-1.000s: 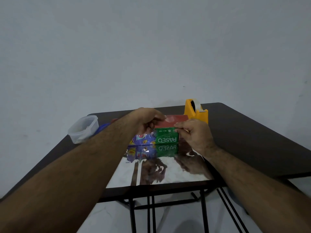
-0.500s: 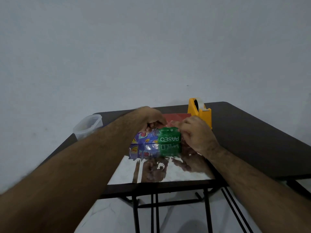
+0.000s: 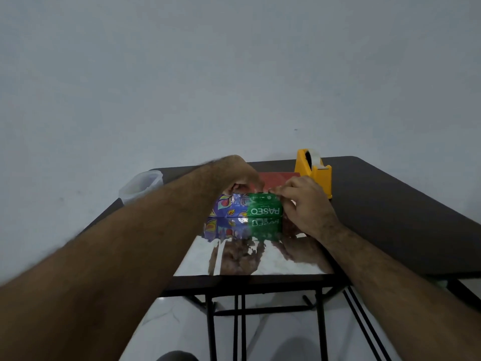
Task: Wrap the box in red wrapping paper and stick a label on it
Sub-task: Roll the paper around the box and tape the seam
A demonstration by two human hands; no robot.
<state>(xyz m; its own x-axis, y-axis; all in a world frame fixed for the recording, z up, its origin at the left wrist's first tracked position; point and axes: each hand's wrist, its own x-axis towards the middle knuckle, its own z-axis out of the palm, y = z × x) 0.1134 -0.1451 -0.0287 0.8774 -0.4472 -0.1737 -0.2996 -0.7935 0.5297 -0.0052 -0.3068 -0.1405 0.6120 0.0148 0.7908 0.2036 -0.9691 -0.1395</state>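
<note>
One head-worn view only. You look forward and slightly down across your forearms at the counter (image 3: 390,217). Wide angle; blank wall fills the upper half. Near edge and legs show below.

The scene is dim and flat, with a grey-blue cast over the plain wall (image 3: 234,74) and no hard shadows anywhere; where the light comes from cannot be told. The brightest patch is the shiny wrapping paper (image 3: 260,259) on the dark desk (image 3: 390,217), which gives pale glare and a smeared mirror image of the box (image 3: 250,211) and both hands. The wide lens stretches the forearms towards the lower corners, and the left forearm (image 3: 117,256) is soft with motion blur along its upper edge, while the box lettering stays fairly readable.
</note>
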